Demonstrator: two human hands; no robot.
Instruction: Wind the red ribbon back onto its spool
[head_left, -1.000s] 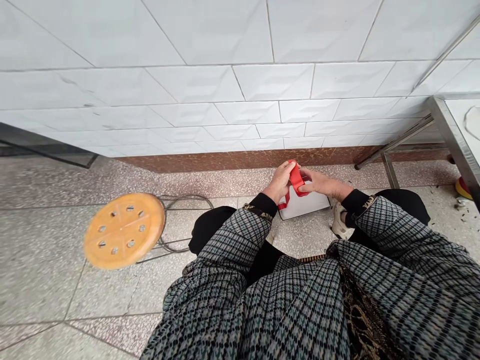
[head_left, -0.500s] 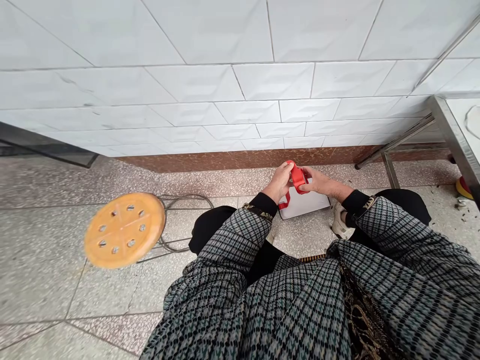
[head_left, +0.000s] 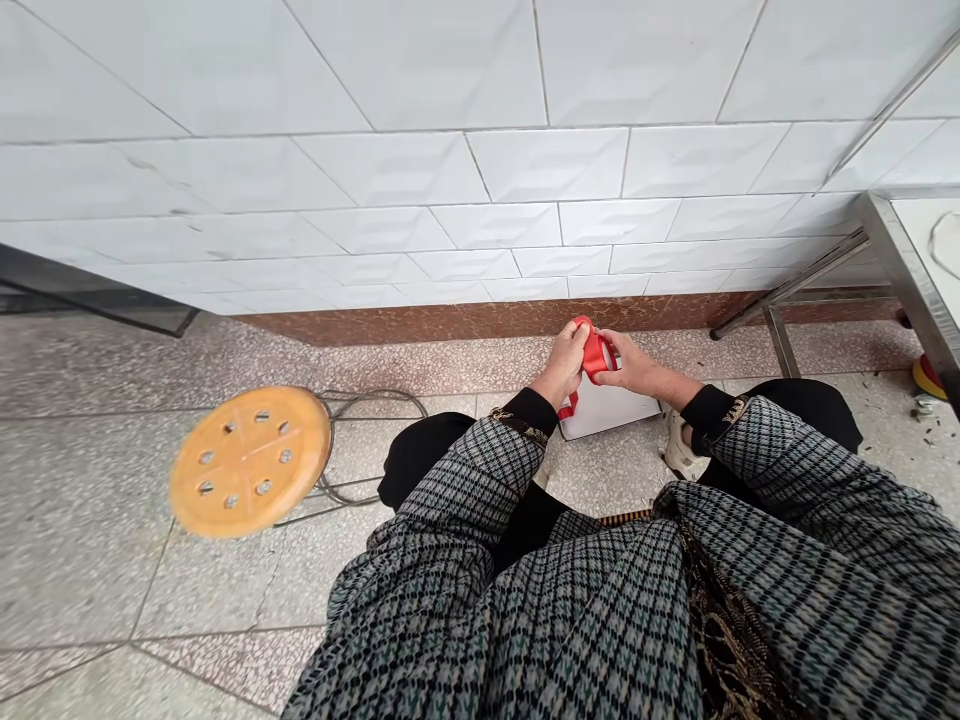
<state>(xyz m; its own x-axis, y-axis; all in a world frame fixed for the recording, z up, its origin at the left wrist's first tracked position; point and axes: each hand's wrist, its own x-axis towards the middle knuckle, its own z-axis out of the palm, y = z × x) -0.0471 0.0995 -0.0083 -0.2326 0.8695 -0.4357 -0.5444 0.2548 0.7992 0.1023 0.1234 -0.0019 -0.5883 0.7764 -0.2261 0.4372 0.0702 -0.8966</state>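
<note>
A white box [head_left: 611, 412] stands on the floor between my feet, near the wall. Over its top runs a red ribbon [head_left: 595, 354], looped between my two hands. My left hand [head_left: 561, 362] pinches the ribbon's left side, fingers closed on it. My right hand [head_left: 636, 364] grips the right side of the same loop. A short tail of ribbon hangs down the box's left face. My checked sleeves and coat fill the lower part of the view.
An orange round stool [head_left: 250, 460] with a wire frame stands to the left. The tiled wall [head_left: 480, 180] rises just beyond the box. A steel table [head_left: 904, 270] with legs is at the right edge, with litter on the floor beneath.
My hands have lifted slightly and worked the red ribbon into a rounder loop above the box. The box and stool have stayed put.
</note>
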